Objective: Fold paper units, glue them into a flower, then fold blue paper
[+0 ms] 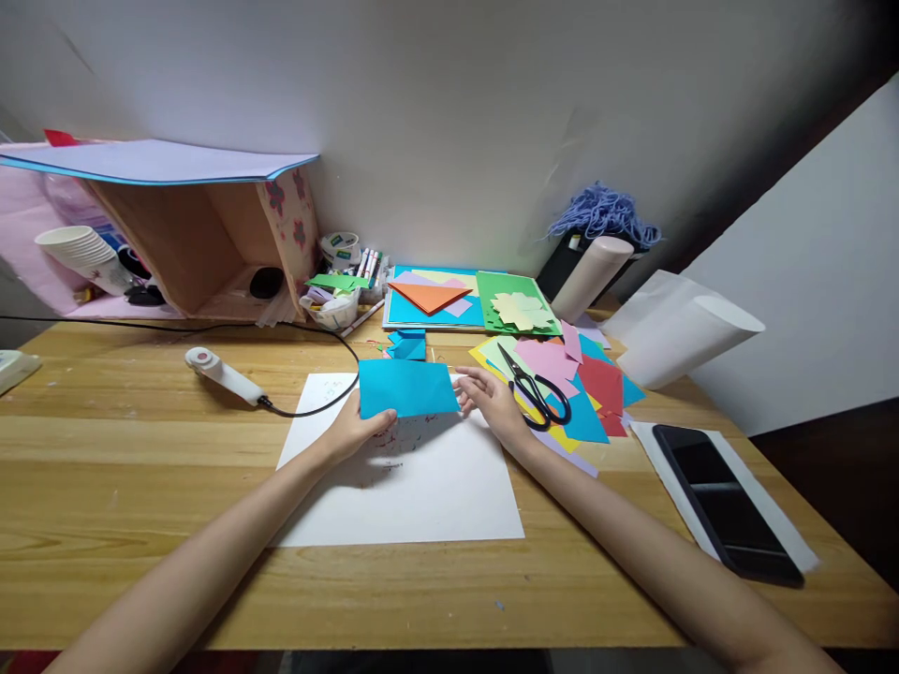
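Note:
A blue rectangle of paper [408,388] is held up over a white sheet [449,501] that lies on the wooden table. My left hand [360,426] grips its left lower edge, thumb in front and the other fingers hidden behind. At the paper's right edge is my right hand [492,401], fingers apart and slightly curled; whether a fingertip touches the edge I cannot tell. Small dark and reddish scraps [400,440] are scattered on the white sheet. Black-handled scissors [537,393] rest on coloured paper pieces just right of my right hand.
A white corded tool [225,376] lies at left, its black cable crossing the table. Behind stand an open cardboard box [203,243], a folded orange paper [430,297] and a green sheet [502,290]. A phone [727,501] and a white paper roll [681,337] are at right.

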The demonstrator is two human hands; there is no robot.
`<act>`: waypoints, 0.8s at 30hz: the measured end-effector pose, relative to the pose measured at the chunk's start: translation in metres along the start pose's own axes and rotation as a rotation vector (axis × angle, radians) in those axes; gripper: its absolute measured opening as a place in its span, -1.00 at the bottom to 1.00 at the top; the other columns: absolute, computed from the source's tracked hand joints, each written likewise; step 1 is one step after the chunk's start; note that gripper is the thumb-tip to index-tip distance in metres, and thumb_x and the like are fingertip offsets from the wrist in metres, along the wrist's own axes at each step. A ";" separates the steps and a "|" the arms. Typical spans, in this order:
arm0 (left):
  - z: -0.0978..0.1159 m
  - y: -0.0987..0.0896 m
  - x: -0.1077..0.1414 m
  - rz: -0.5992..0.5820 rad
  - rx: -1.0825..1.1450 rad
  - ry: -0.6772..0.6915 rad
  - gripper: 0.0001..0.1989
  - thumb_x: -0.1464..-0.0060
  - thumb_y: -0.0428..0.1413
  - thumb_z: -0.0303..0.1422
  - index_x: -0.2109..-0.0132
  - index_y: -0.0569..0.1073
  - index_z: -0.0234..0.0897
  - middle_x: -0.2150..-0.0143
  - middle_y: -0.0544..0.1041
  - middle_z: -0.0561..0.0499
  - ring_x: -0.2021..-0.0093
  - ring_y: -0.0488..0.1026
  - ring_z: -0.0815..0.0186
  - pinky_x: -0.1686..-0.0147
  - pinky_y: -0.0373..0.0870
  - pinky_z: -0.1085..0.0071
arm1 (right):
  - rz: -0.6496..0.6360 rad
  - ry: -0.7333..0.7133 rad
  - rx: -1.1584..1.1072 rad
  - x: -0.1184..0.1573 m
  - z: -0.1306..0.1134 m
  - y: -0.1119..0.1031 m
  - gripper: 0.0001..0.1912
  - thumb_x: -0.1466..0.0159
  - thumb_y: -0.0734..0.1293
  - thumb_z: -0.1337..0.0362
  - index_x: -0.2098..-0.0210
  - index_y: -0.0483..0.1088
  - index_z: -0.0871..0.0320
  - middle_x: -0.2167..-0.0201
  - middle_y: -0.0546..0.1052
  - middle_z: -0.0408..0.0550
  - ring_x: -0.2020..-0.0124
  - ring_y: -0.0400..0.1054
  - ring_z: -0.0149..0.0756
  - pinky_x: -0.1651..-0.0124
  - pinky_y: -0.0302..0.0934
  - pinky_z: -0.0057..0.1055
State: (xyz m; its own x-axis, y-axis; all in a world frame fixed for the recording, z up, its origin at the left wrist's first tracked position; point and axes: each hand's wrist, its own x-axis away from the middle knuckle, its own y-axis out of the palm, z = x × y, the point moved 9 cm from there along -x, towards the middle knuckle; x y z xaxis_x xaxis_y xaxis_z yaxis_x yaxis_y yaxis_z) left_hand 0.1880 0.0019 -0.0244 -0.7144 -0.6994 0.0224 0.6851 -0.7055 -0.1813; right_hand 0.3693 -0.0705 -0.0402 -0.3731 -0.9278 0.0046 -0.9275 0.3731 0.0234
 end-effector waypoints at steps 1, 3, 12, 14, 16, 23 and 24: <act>0.001 0.000 0.001 -0.007 0.008 0.013 -0.74 0.11 0.10 -0.19 0.38 0.32 -0.32 0.54 0.40 0.07 0.54 0.30 0.40 0.50 0.26 0.49 | 0.001 -0.004 0.013 0.000 -0.001 -0.001 -0.52 -0.09 0.33 0.04 0.10 0.31 0.22 0.32 0.47 0.00 0.43 0.34 -0.39 0.44 0.26 -0.46; 0.002 0.002 0.002 -0.037 0.018 0.040 -0.74 0.08 0.08 -0.18 0.39 0.33 -0.32 0.51 0.43 0.04 0.50 0.34 0.39 0.47 0.28 0.49 | -0.037 0.008 0.024 0.000 -0.001 0.001 -0.53 -0.08 0.34 0.04 0.11 0.32 0.20 0.32 0.48 -0.03 0.40 0.36 -0.37 0.41 0.26 -0.47; 0.001 0.006 -0.004 0.019 -0.028 -0.026 -0.66 0.03 0.08 -0.13 0.38 0.43 -0.38 0.59 0.44 0.02 0.66 0.32 0.42 0.64 0.24 0.52 | -0.202 0.048 0.007 0.006 -0.001 0.012 -0.68 -0.07 0.37 0.08 0.40 0.34 0.24 0.51 0.53 -0.04 0.66 0.29 -0.49 0.58 0.19 -0.52; 0.000 0.004 -0.006 0.063 -0.016 -0.031 -0.66 0.05 0.10 -0.13 0.37 0.44 -0.39 0.51 0.49 -0.04 0.68 0.32 0.44 0.67 0.23 0.52 | -0.194 0.037 -0.002 0.006 -0.001 0.013 -0.68 -0.07 0.37 0.09 0.41 0.32 0.24 0.51 0.53 -0.03 0.65 0.31 -0.47 0.57 0.22 -0.51; -0.001 0.002 -0.007 0.091 -0.007 -0.029 -0.65 0.07 0.13 -0.13 0.35 0.45 -0.40 0.45 0.52 -0.08 0.69 0.32 0.45 0.69 0.23 0.52 | -0.213 0.039 -0.009 0.007 -0.001 0.016 -0.68 -0.06 0.38 0.09 0.39 0.32 0.24 0.50 0.54 -0.03 0.64 0.33 -0.46 0.55 0.24 -0.49; -0.006 0.003 -0.005 0.108 -0.040 -0.121 -0.64 0.10 0.13 -0.13 0.41 0.48 -0.43 0.61 0.46 -0.02 0.70 0.30 0.44 0.72 0.22 0.54 | -0.296 0.026 0.004 0.012 -0.004 0.026 -0.64 -0.03 0.39 0.09 0.32 0.35 0.24 0.43 0.55 0.02 0.62 0.35 -0.42 0.52 0.30 -0.42; -0.007 0.002 -0.005 0.125 -0.044 -0.137 -0.64 0.10 0.13 -0.13 0.43 0.48 -0.43 0.67 0.41 0.02 0.71 0.28 0.44 0.72 0.21 0.54 | -0.301 0.016 0.009 0.012 -0.004 0.026 -0.64 -0.03 0.39 0.09 0.31 0.36 0.24 0.43 0.55 0.02 0.61 0.36 -0.41 0.51 0.30 -0.41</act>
State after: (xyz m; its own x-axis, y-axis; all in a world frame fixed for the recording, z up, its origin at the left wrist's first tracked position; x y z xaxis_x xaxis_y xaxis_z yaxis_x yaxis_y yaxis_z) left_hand 0.1920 0.0044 -0.0314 -0.5962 -0.7922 0.1306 0.7581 -0.6090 -0.2334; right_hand 0.3406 -0.0721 -0.0352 -0.0807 -0.9966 0.0144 -0.9966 0.0809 0.0176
